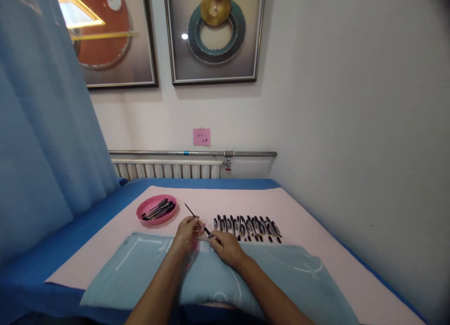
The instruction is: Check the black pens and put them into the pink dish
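In front of me a slim dark pen (pixel 207 231) slants between my hands, its thin tip pointing up and left. My left hand (pixel 188 230) is closed around its upper part, fingertips pinching it. My right hand (pixel 228 246) grips the thicker black lower end, partly hidden by the fingers. Just beyond my right hand lies a row of several black-and-clear pens (pixel 248 226), with small black caps (pixel 258 238) along its near side. To the left of my left hand, a pink oval tray (pixel 141 207) holds several dark pens or pen parts (pixel 161 209).
A folded light-blue towel (pixel 140 264) lies under my forearms on a pink sheet (pixel 105 250) over a blue cover (pixel 31 273). A blue curtain (pixel 45 118) hangs at left. A radiator (pixel 168 168) and pipe (pixel 253 154) run along the back wall.
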A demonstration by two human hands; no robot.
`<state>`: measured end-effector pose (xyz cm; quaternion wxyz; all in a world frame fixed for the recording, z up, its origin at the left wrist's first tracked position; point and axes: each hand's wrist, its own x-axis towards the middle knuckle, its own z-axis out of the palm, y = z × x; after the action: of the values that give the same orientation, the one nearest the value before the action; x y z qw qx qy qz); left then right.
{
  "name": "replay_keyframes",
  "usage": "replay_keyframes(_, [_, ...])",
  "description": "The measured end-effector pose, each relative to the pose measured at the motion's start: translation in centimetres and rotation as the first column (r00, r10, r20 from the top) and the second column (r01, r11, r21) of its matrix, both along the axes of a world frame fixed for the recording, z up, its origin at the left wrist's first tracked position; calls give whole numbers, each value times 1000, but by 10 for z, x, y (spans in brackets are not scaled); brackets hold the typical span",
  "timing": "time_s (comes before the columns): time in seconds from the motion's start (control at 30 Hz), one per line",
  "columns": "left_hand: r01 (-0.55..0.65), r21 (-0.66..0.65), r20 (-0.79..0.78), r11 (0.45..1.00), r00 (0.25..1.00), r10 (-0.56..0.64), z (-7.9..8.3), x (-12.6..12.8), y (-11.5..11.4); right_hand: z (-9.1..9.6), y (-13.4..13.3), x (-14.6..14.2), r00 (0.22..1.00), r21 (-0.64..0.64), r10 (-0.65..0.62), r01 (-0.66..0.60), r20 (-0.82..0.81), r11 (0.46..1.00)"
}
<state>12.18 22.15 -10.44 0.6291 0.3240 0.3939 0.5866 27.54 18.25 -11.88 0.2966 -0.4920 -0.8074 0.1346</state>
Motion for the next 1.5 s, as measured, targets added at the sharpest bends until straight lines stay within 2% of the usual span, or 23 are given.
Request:
replay_keyframes(0.73, [-62, -65, 152, 996, 986, 71, -11, 4, -5, 1, -2, -3, 993, 20, 23, -25, 118, 999])
replay_keyframes(1.1, [-34, -13, 206, 999, 978, 36, -20, -2, -9, -1, -2, -4, 991, 18, -1, -2, 135, 1000])
replay_keyframes(1.5, [-63, 24, 162, 998, 985, 59, -29, -3, -9, -1, -5, -7, 986, 28, -7, 2, 164, 1000])
